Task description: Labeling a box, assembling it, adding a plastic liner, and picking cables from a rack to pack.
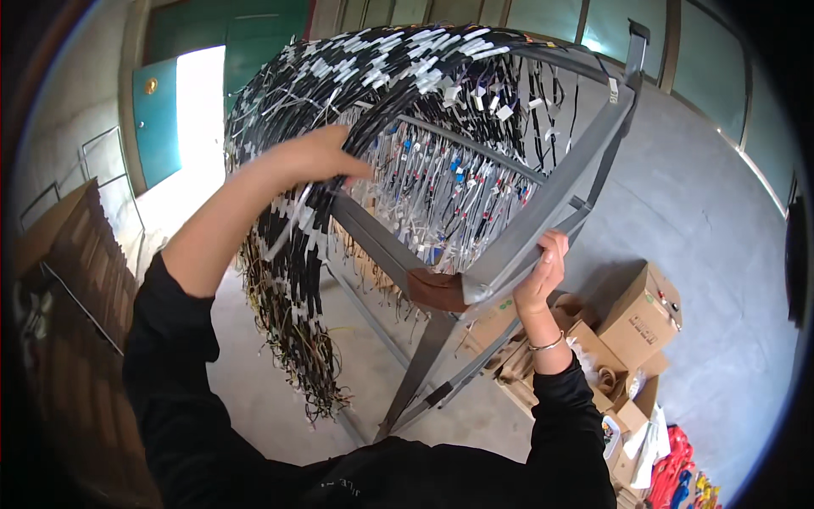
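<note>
Head view: metal rack (pixel 555 188) hung with black cables (pixel 373 59), a hand at each side

Largest is the metal rack, grey and tilted in front of the person, a brown wrap (pixel 437 290) covering its near corner. Black cables, banded in white, arch over its top and left side, their loose ends dangling low on the left; grey strands (pixel 449 187) with small coloured connectors hang inside. The left hand (pixel 315 158) is on the near, left part of the black cables, its fingers spread and blurred; whether it grips any, I cannot tell. The right hand (pixel 543 270), well apart from the cables, has its fingers curled closed round the outer edge of the rack's right rail, near the wrapped corner.

Beneath is a pale grey floor (pixel 233 373). Brown cardboard (pixel 80 339) stands in a row at left, and a teal door (pixel 157 123) is open beside a bright doorway. At right sit a carton (pixel 640 314), other opened boxes and a red bundle (pixel 671 462). A thin bracelet (pixel 547 343) circles the right wrist.

Dark print marks the carton, and small pale lettering the person's black top (pixel 407 475). Any writing on the cables' white bands is too small to read.
</note>
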Demonstrator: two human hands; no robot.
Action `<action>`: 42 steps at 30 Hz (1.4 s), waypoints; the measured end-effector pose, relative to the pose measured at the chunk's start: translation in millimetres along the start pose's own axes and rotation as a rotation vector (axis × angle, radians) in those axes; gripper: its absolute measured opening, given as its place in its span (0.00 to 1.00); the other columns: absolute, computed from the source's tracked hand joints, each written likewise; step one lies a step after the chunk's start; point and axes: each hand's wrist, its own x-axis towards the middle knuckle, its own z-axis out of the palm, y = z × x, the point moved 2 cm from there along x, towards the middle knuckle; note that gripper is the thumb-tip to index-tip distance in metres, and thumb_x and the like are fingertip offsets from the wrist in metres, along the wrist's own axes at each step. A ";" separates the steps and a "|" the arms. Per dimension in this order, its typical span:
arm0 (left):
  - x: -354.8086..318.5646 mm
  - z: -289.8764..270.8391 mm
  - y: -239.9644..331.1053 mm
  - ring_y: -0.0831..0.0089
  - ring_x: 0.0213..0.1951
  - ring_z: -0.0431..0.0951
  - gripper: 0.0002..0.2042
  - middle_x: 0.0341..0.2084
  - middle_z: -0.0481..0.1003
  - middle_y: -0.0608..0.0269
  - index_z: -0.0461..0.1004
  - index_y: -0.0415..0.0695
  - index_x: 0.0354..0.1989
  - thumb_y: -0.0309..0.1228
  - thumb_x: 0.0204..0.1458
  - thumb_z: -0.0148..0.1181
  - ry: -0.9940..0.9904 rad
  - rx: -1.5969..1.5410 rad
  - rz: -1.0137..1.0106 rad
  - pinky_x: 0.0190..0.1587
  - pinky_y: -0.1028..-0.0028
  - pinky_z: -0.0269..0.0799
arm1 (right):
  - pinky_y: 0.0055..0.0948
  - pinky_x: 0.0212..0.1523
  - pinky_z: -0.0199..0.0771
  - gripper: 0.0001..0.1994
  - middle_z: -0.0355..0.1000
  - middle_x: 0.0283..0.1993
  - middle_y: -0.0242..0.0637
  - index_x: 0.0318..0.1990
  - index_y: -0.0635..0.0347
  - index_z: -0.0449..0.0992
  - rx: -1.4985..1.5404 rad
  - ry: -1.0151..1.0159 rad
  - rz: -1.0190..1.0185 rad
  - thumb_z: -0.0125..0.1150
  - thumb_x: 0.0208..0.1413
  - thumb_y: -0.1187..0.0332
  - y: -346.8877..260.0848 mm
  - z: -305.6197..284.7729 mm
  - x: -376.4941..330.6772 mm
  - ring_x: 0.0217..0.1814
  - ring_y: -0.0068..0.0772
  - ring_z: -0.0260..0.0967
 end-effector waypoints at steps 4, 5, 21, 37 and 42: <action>38.7 -30.8 34.2 0.54 0.54 0.70 0.60 0.53 0.68 0.38 0.57 0.24 0.61 0.71 0.34 0.63 0.124 -0.099 0.094 0.60 0.66 0.62 | 0.40 0.53 0.59 0.19 0.71 0.36 0.45 0.35 0.65 0.75 0.021 -0.026 -0.011 0.36 0.65 0.63 -0.8 -4.4 4.0 0.45 0.45 0.68; 47.6 -36.4 29.9 0.62 0.49 0.71 0.57 0.48 0.70 0.46 0.61 0.26 0.60 0.73 0.36 0.60 0.109 -0.251 0.066 0.55 0.69 0.64 | 0.40 0.54 0.59 0.19 0.71 0.37 0.45 0.35 0.65 0.75 0.040 -0.038 -0.006 0.37 0.65 0.63 -4.6 -5.2 5.6 0.46 0.46 0.68; -17.7 -4.8 -15.2 0.86 0.40 0.75 0.16 0.38 0.77 0.72 0.71 0.43 0.49 0.29 0.52 0.65 -0.051 -0.585 0.146 0.42 0.82 0.68 | 0.41 0.54 0.60 0.21 0.72 0.36 0.43 0.35 0.65 0.73 0.023 -0.011 -0.050 0.34 0.66 0.60 3.0 0.3 2.9 0.45 0.46 0.69; -8.7 28.7 200.6 0.83 0.12 0.66 0.12 0.14 0.67 0.70 0.72 0.37 0.37 0.31 0.50 0.63 0.172 -0.176 0.300 0.16 0.80 0.62 | 0.41 0.51 0.57 0.20 0.69 0.34 0.43 0.34 0.61 0.73 0.004 0.044 -0.081 0.35 0.65 0.59 9.2 -1.3 0.2 0.43 0.45 0.66; -3.6 41.0 179.8 0.85 0.11 0.64 0.16 0.13 0.65 0.72 0.71 0.37 0.45 0.34 0.53 0.61 0.057 -0.174 0.194 0.16 0.81 0.60 | 0.47 0.53 0.56 0.08 0.68 0.38 0.42 0.38 0.59 0.73 0.121 0.000 -0.032 0.51 0.55 0.66 17.9 -12.3 -2.5 0.47 0.48 0.64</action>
